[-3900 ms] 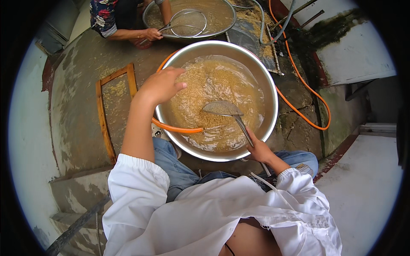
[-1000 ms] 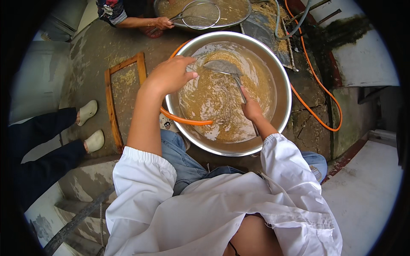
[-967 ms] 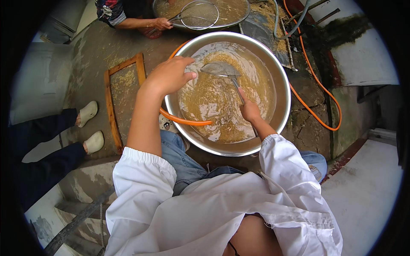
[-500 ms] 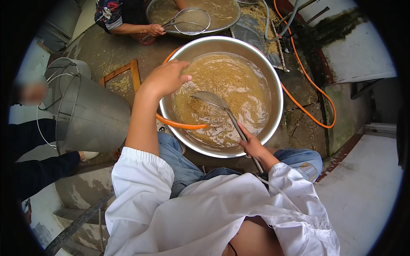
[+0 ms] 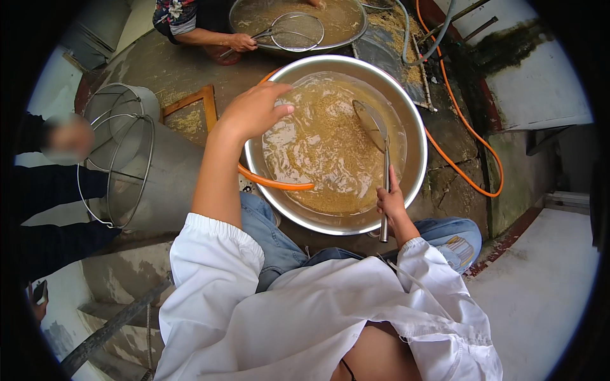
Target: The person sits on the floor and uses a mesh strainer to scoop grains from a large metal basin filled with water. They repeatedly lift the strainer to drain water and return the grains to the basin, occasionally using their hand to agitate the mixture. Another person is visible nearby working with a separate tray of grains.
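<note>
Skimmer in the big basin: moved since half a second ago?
Yes. The skimmer head swung from the basin middle toward its far right wall.

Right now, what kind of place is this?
Probably an outdoor washing area at a food workshop: a big steel basin of grain in murky water sits on wet concrete ground, an orange hose runs by, and another person works a second basin.
</note>
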`<state>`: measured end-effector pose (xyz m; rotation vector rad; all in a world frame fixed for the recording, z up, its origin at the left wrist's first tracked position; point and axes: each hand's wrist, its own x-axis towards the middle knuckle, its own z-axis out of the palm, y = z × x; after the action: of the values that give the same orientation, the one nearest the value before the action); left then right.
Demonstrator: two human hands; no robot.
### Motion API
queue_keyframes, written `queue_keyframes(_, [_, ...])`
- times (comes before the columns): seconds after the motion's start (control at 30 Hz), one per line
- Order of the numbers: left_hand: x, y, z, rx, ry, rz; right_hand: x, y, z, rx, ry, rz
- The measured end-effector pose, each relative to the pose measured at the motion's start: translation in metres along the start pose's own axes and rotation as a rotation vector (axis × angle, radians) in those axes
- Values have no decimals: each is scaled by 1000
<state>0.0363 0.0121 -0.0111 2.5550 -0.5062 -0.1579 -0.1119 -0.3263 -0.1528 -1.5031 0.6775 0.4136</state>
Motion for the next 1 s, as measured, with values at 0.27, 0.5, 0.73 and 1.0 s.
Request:
queue_keyframes(0.27, [-71,8,-72,-48,578,-92,12,34,-23,770,-236,238])
queue_keyframes(0.5, [-225,-27,-5,-738,1189,-460,53,57,-33,1057,-444,728])
queue_keyframes(0.73, [-325,-77,118,-1672,1029,-1377,51,63,-17,883,-393,761])
queue_keyframes(1.0, [-310,-144,94,-2263,1080,-1053,53,66,-22,792,-352,770])
